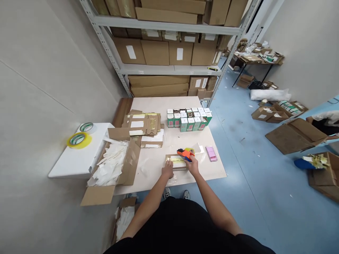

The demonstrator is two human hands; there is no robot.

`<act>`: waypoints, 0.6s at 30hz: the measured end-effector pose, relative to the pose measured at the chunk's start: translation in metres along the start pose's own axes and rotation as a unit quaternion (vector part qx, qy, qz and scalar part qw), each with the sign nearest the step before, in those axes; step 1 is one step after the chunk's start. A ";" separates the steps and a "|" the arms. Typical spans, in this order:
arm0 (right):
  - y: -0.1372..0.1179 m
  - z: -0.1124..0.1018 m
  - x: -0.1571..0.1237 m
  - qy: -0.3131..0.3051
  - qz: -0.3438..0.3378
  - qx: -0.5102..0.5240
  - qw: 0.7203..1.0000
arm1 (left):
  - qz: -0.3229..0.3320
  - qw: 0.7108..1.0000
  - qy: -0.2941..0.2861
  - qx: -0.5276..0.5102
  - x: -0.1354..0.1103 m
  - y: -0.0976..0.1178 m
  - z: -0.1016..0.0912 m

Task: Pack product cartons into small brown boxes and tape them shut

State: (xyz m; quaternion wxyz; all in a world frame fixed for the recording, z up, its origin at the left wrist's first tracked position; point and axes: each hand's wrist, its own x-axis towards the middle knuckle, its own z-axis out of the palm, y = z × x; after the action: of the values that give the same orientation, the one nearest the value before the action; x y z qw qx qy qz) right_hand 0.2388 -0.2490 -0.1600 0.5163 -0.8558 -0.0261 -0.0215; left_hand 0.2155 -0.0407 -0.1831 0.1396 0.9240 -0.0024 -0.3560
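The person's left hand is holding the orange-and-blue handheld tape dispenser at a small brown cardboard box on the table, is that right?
Not quite: the head view shows the right hand holding the orange-and-blue handheld tape dispenser at the small brown cardboard box on the table.

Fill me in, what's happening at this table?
A person's left hand rests on the left end of a small brown cardboard box on the pale table, while their right hand grips an orange-and-blue handheld tape dispenser near its right end. Whether the dispenser touches the box is unclear. Farther back stand green-and-white cartons; to the left, an open brown cardboard box holds white paper-like pieces.
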 end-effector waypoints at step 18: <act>0.022 0.013 -0.016 -0.089 0.100 0.094 0.987 | 0.103 0.948 0.218 -0.206 -0.003 -0.016 -0.071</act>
State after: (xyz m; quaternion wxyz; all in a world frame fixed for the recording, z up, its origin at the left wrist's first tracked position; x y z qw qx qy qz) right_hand 0.2246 -0.2485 -0.1866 0.5894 -0.8003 0.0117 0.1092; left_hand 0.2584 -0.0067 -0.1356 0.3598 0.9249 0.0067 -0.1225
